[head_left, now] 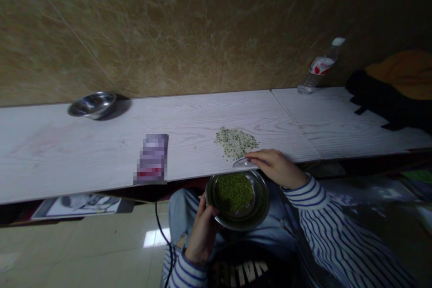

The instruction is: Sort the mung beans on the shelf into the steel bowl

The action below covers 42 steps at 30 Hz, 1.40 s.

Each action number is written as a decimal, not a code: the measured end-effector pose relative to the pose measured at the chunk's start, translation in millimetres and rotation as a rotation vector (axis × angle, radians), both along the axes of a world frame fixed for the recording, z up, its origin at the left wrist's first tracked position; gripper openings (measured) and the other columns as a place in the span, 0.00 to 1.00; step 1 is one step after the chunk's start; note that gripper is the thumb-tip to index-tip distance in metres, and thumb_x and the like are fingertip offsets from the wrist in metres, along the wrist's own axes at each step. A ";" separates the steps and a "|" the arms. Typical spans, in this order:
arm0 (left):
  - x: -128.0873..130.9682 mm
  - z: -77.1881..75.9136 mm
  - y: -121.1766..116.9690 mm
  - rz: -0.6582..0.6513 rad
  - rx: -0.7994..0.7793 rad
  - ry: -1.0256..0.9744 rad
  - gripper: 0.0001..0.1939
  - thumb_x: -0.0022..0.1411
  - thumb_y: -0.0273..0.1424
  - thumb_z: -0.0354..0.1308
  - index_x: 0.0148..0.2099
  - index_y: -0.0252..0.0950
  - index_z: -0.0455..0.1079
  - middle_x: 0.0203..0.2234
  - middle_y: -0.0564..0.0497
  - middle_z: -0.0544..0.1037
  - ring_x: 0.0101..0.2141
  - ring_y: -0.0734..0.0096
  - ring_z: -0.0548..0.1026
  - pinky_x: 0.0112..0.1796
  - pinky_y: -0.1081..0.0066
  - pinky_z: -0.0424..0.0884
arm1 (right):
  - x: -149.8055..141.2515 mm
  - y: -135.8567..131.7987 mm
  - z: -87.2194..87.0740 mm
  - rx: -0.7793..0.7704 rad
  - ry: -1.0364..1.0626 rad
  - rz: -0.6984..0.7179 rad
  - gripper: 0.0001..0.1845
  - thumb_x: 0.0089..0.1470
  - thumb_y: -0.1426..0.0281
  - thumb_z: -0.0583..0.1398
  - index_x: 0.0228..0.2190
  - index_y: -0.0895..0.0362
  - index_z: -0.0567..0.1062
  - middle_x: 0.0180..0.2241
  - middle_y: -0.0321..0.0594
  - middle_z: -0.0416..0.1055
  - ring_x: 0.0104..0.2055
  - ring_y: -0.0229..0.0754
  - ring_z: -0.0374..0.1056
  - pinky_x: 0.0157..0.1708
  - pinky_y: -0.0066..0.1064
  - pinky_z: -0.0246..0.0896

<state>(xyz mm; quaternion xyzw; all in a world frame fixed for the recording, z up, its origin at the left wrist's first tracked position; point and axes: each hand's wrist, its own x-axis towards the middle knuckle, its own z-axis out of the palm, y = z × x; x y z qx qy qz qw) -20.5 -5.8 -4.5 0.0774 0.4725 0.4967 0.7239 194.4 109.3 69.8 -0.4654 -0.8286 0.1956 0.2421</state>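
The left hand point(204, 225) gripped the round, shiny metal bowl point(264, 200) by its left side, thumb over the rim. The bowl stood above the person's lap, just below the counter edge, and contained small green beans point(232, 191). The right hand point(276, 168) lay at the front edge of the white, wood-grained counter point(189, 121). Its fingers were close together, their tips at a thin, pale, curved piece point(240, 162); whether they pinched or merely pressed it could not be told. Just beyond lay a loose, flat pile of whitish grains mixed with green beans point(236, 143).
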 end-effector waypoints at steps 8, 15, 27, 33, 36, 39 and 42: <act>-3.1 6.4 1.4 0.016 -0.017 -0.003 0.31 0.47 0.23 0.55 0.56 0.44 0.62 0.42 0.51 0.73 0.35 0.69 0.70 0.32 0.71 0.66 | -11.8 16.3 -5.1 0.017 0.054 -0.113 0.16 0.56 0.73 0.53 0.43 0.53 0.76 0.43 0.39 0.76 0.45 0.41 0.72 0.48 0.36 0.66; -3.7 6.4 0.3 0.000 -0.004 0.001 0.31 0.49 0.24 0.54 0.57 0.45 0.62 0.43 0.50 0.73 0.36 0.68 0.69 0.33 0.70 0.67 | -6.0 16.2 -2.1 0.050 0.083 -0.193 0.16 0.56 0.72 0.53 0.44 0.55 0.76 0.43 0.40 0.77 0.44 0.42 0.72 0.46 0.35 0.67; 1.0 -4.2 -0.2 -0.021 0.000 0.018 0.29 0.48 0.26 0.56 0.54 0.46 0.65 0.39 0.53 0.72 0.35 0.68 0.69 0.32 0.70 0.66 | 35.6 -4.6 -9.4 0.122 0.051 -0.379 0.16 0.56 0.69 0.53 0.42 0.55 0.76 0.41 0.42 0.77 0.43 0.46 0.73 0.46 0.39 0.68; 0.9 -1.3 0.1 -0.027 0.003 0.017 0.30 0.48 0.25 0.56 0.55 0.45 0.64 0.41 0.51 0.72 0.37 0.66 0.69 0.33 0.69 0.66 | 37.6 -6.8 -13.2 0.124 0.002 -0.413 0.16 0.56 0.70 0.53 0.42 0.56 0.76 0.42 0.43 0.77 0.44 0.46 0.73 0.47 0.39 0.67; 0.7 -1.7 -0.1 -0.031 0.020 0.022 0.30 0.49 0.25 0.56 0.56 0.45 0.64 0.42 0.51 0.71 0.38 0.65 0.68 0.32 0.69 0.67 | 35.2 -9.1 -13.0 0.129 -0.006 -0.419 0.15 0.56 0.70 0.53 0.42 0.56 0.76 0.42 0.43 0.77 0.44 0.46 0.73 0.46 0.38 0.68; 1.4 -2.9 -0.2 -0.029 0.026 0.018 0.30 0.49 0.25 0.55 0.56 0.45 0.63 0.43 0.50 0.71 0.38 0.65 0.68 0.33 0.68 0.67 | 31.8 -11.1 -12.2 0.124 -0.010 -0.419 0.16 0.55 0.70 0.53 0.42 0.55 0.77 0.41 0.42 0.77 0.43 0.46 0.73 0.45 0.38 0.68; 2.6 -3.4 -0.2 -0.032 0.017 0.014 0.30 0.49 0.25 0.56 0.56 0.45 0.64 0.44 0.50 0.72 0.38 0.65 0.69 0.34 0.68 0.67 | 27.4 -13.2 -11.0 0.116 -0.014 -0.404 0.16 0.55 0.71 0.53 0.43 0.54 0.76 0.41 0.41 0.77 0.41 0.45 0.74 0.44 0.38 0.69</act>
